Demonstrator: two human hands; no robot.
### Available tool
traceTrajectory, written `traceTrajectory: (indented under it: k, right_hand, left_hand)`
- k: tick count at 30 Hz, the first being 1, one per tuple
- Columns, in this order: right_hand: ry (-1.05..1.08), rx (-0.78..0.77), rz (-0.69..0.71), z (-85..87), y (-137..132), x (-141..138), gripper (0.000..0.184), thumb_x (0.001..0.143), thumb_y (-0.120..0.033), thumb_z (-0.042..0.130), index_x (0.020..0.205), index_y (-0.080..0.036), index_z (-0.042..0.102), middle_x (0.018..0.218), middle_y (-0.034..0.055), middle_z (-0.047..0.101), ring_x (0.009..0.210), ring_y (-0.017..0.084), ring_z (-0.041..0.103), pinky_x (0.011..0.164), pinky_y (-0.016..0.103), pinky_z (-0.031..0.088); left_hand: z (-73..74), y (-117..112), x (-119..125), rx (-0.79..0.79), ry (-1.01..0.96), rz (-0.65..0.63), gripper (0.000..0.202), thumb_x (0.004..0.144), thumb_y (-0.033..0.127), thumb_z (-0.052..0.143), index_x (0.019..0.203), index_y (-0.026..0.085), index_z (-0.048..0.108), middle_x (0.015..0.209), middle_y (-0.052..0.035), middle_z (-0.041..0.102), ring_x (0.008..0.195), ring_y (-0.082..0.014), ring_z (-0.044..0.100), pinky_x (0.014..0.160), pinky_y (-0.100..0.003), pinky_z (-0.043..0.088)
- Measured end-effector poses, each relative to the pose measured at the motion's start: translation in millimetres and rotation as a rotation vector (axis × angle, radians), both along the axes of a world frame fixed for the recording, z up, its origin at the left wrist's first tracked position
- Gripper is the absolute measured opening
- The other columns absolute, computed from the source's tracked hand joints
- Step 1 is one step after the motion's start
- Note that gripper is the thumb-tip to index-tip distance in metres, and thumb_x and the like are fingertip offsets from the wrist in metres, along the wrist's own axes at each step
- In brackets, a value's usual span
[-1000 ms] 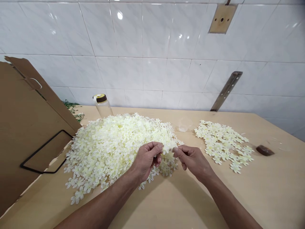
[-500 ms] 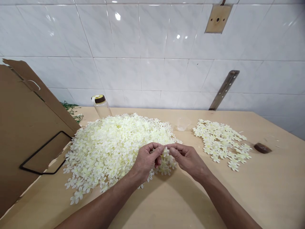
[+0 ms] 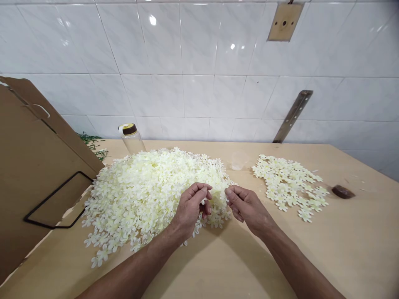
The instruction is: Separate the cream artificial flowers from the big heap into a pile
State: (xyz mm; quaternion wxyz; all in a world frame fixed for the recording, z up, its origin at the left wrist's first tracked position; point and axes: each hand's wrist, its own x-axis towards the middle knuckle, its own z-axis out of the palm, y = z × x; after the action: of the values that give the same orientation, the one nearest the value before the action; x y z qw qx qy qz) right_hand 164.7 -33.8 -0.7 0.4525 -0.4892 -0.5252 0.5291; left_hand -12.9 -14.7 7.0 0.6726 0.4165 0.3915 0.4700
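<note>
Tiled wall [image 3: 198, 96] backs tabletop [image 3: 352, 241]. Curled left hand [image 3: 190, 207] and right hand [image 3: 249, 208] have parted at artificial-flower pile [image 3: 146, 191], apparently ending contact; grasp cannot be determined.

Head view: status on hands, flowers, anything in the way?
Left hand curled, contents unclear; right hand pinched, contents unclear. Large flower pile just beyond them, smaller flower spread to the right. Bottle behind pile, not between hands.

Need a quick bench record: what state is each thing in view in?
Left hand: curled, any grip unclear.
Right hand: curled, any grip unclear.
Large flower heap: piled up.
Smaller flower group: spread out loosely.
Bottle: standing, lid on.
Cardboard: standing up.
Clear plastic: shape unclear.
Brown object: resting on table.
</note>
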Motion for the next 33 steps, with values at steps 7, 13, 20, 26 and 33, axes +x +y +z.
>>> traceTrajectory:
  k: [7,13,20,26,33]
  right_hand:
    - [-0.130,0.073,-0.116,-2.0,6.0,4.8,0.045,0.087,-0.061,0.060,0.074,-0.018,0.060,0.061,-0.0024,0.050,0.044,0.008,0.033,0.041,0.023,0.025]
    - [-0.343,0.120,-0.204,-1.5,19.5,16.3,0.044,0.087,-0.051,0.064,0.116,-0.019,0.068,0.088,0.0072,0.074,0.069,0.019,0.063,0.056,0.028,0.044]
    - [-0.295,0.100,-0.296,-3.7,12.2,18.0,0.044,0.088,-0.056,0.061,0.111,-0.019,0.069,0.087,0.0060,0.072,0.051,0.010,0.046,0.045,0.025,0.037]
    - [0.017,-0.075,0.207,2.9,-0.6,1.8,0.051,0.093,-0.062,0.050,0.091,-0.015,0.070,0.061,0.0011,0.058,0.047,0.009,0.041,0.039,0.020,0.033]
    - [0.049,-0.110,0.248,-5.3,-1.1,-3.4,0.041,0.087,-0.056,0.066,0.081,-0.016,0.067,0.057,-0.0012,0.055,0.046,0.007,0.039,0.041,0.019,0.031]
  left_hand:
    - [-4.3,-1.2,3.0,0.090,-0.009,0.004,0.019,0.082,0.026,0.061,0.099,0.018,0.058,0.092,-0.0029,0.060,0.059,-0.0110,0.061,0.049,-0.024,0.045]
    - [-10.6,-6.0,8.0,0.222,0.057,-0.044,0.032,0.085,0.039,0.067,0.106,0.018,0.055,0.106,-0.0066,0.058,0.070,-0.0163,0.070,0.058,-0.030,0.057]
    - [-14.6,-14.8,6.7,0.314,0.221,-0.095,0.029,0.091,0.042,0.060,0.106,0.018,0.057,0.075,-0.0007,0.063,0.049,-0.0129,0.063,0.043,-0.023,0.049]
    - [-16.1,-18.2,4.5,0.490,0.293,-0.105,0.028,0.096,0.041,0.053,0.113,0.018,0.057,0.065,0.0002,0.062,0.049,-0.0121,0.061,0.047,-0.022,0.048]
    - [-14.1,-19.9,3.8,0.474,0.338,-0.138,0.036,0.097,0.042,0.049,0.126,0.019,0.053,0.058,0.0018,0.059,0.049,-0.0126,0.060,0.050,-0.022,0.048]
